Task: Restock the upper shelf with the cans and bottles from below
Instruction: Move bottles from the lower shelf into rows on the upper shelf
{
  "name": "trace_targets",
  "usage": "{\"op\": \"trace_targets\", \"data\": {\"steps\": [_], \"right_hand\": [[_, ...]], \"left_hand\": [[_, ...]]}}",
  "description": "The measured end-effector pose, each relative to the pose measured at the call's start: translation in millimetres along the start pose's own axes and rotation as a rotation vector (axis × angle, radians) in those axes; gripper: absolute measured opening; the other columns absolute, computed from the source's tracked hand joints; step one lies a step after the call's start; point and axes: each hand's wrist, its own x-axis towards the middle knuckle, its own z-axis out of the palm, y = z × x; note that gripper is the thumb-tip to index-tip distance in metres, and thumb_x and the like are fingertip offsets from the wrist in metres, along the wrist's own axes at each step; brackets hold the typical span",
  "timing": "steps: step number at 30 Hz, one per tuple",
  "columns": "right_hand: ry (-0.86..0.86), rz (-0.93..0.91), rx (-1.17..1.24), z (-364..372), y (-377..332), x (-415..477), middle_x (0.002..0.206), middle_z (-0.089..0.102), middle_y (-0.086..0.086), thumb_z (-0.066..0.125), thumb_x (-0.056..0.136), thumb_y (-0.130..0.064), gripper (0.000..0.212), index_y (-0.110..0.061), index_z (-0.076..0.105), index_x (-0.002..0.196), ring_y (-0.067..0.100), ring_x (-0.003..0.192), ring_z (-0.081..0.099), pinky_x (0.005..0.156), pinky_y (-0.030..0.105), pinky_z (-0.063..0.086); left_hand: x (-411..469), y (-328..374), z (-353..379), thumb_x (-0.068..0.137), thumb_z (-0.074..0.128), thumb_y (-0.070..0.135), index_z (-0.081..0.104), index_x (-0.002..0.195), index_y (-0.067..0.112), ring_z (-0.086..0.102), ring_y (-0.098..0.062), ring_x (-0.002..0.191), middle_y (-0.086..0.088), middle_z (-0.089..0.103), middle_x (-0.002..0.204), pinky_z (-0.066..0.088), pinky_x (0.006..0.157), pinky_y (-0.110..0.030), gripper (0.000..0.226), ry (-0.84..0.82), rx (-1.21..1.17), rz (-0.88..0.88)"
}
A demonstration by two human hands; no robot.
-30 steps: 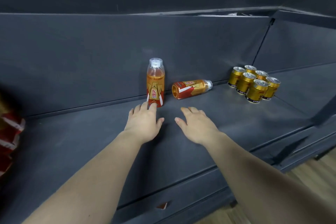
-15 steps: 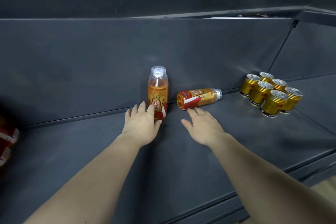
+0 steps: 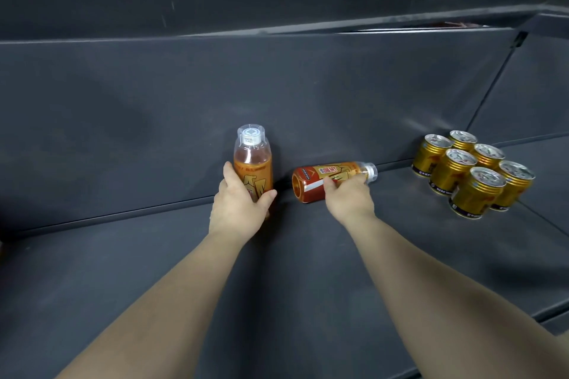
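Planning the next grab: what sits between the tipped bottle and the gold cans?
Nothing; the head view shows only bare shelf between tipped bottle and gold cans.

Open shelf point(image 3: 123, 271) stretches left of the upright bottle point(image 3: 253, 160) and frontward, the back panel point(image 3: 308, 95) blocks behind, and past the lying bottle point(image 3: 320, 177) cans point(image 3: 471, 174) crowd the right.

Amber-orange drink fills the upright bottle point(image 3: 254, 160), its label gold and red beneath a clear cap; the toppled bottle point(image 3: 311, 183) shows red with a white stripe. Six gold cans point(image 3: 451, 171), silver-topped and dark-banded, gleam against the charcoal-grey shelf point(image 3: 123, 271).
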Motion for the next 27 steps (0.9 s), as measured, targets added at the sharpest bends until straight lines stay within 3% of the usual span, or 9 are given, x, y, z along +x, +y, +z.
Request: {"op": "trace_targets", "data": {"steps": [4, 6, 10, 14, 16, 22, 27], "right_hand": [[-0.015, 0.25, 0.341, 4.2, -6.2, 23.3, 0.119, 0.061, 0.015, 0.058, 0.096, -0.051, 0.065, -0.01, 0.029, 0.136, 0.031, 0.087, 0.067, 0.069, 0.041, 0.062], [-0.038, 0.319, 0.464, 6.8, -6.0, 30.8, 0.11, 0.061, 0.015, 0.06, 0.096, -0.049, 0.065, -0.011, 0.028, 0.138, 0.03, 0.079, 0.068, 0.067, 0.043, 0.063], [-0.075, 0.377, 0.58, 10.8, -5.1, 43.1, 0.11, 0.061, 0.017, 0.065, 0.092, -0.05, 0.07, -0.013, 0.028, 0.139, 0.033, 0.081, 0.071, 0.071, 0.049, 0.063], [-0.066, 0.438, 0.626, 13.7, -8.1, 56.3, 0.118, 0.06, 0.018, 0.078, 0.079, -0.055, 0.087, -0.013, 0.028, 0.137, 0.038, 0.081, 0.071, 0.057, 0.046, 0.062], [-0.058, 0.447, 0.627, 15.5, -9.1, 59.1, 0.121, 0.058, 0.019, 0.083, 0.076, -0.05, 0.09, -0.013, 0.027, 0.135, 0.04, 0.087, 0.07, 0.058, 0.047, 0.062], [-0.035, 0.453, 0.669, 19.5, -8.9, 62.1, 0.123, 0.057, 0.022, 0.085, 0.078, -0.038, 0.081, -0.015, 0.027, 0.13, 0.041, 0.084, 0.07, 0.064, 0.049, 0.063], [-0.055, 0.399, 0.75, 20.2, 0.7, 56.9, 0.118, 0.063, 0.019, 0.083, 0.081, -0.035, 0.075, -0.011, 0.036, 0.134, 0.036, 0.09, 0.071, 0.07, 0.05, 0.063]], "left_hand": [[5.1, 2.5, 8.1, 0.08, 0.077, 0.048, 0.017, 0.152, 0.02, 0.053, -0.028, 0.124, -0.004, 0.049, 0.14, 0.049, 0.1, -0.047, 0.098, 0.043, -0.116, -0.028], [5.5, 3.2, 11.2, 0.081, 0.077, 0.047, 0.018, 0.151, 0.02, 0.053, -0.027, 0.122, -0.003, 0.049, 0.139, 0.049, 0.098, -0.045, 0.096, 0.053, -0.128, -0.029], [6.6, 2.3, 14.5, 0.084, 0.075, 0.043, 0.02, 0.149, 0.021, 0.054, -0.026, 0.119, -0.001, 0.049, 0.137, 0.048, 0.091, -0.036, 0.088, 0.066, -0.146, -0.025], [8.9, 1.3, 15.4, 0.086, 0.075, 0.039, 0.022, 0.146, 0.021, 0.055, -0.022, 0.111, -0.001, 0.051, 0.133, 0.044, 0.081, -0.03, 0.082, 0.075, -0.136, -0.026], [8.5, 2.0, 15.4, 0.086, 0.075, 0.039, 0.024, 0.144, 0.021, 0.055, -0.022, 0.11, -0.001, 0.051, 0.132, 0.044, 0.082, -0.03, 0.079, 0.076, -0.131, -0.029], [11.5, 2.7, 12.9, 0.084, 0.076, 0.041, 0.026, 0.139, 0.022, 0.056, -0.02, 0.104, 0.002, 0.054, 0.122, 0.048, 0.081, -0.031, 0.077, 0.061, -0.134, -0.051], [10.4, 4.7, 10.4, 0.083, 0.077, 0.04, 0.028, 0.137, 0.022, 0.055, -0.019, 0.103, 0.005, 0.054, 0.117, 0.049, 0.083, -0.032, 0.075, 0.063, -0.155, -0.058]]}}
